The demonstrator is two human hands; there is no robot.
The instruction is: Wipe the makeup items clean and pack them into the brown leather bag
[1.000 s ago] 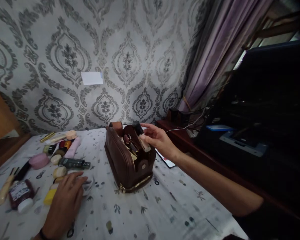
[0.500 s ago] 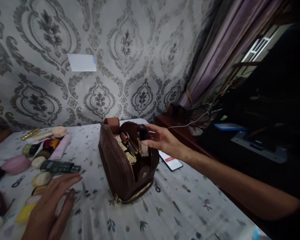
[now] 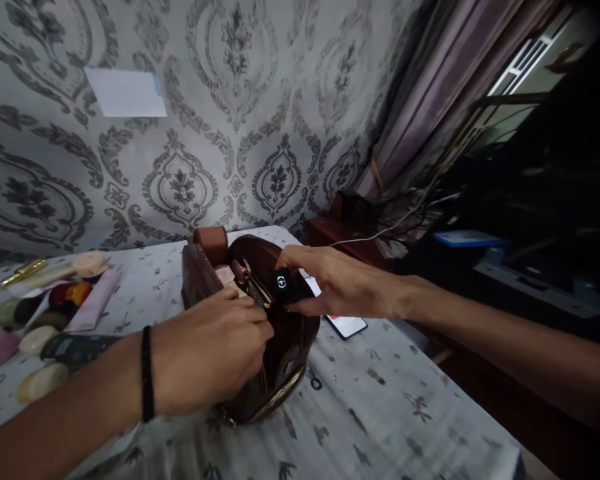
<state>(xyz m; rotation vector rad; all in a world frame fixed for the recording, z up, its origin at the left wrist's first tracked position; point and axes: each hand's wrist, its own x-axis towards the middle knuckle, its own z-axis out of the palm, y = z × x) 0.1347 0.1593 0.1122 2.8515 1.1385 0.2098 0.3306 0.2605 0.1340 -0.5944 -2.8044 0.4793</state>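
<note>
A brown toiletry bag (image 3: 285,337) stands unzipped on the bed, with pale and gold-trimmed items inside it. My right hand (image 3: 325,277) grips a foundation bottle (image 3: 281,283) at the bag's opening. Only the bottle's black cap shows; its glass body is down inside the bag. Curled over the near left side of the bag, my left hand (image 3: 220,347) holds its rim. That hand covers much of the bag's left wall, and its fingertips are hidden. A black band circles the left wrist.
Several cosmetics, among them a dark green tube (image 3: 77,348), a pink tube (image 3: 94,300) and a gold tube (image 3: 23,272), lie at the left. A phone (image 3: 347,325) with a lit screen rests right of the bag. Patterned wall behind; the bed edge runs along the right.
My left hand has moved right from beside the cosmetics onto the bag's side. My right hand has lowered the foundation bottle into the bag. The view has shifted slightly.
</note>
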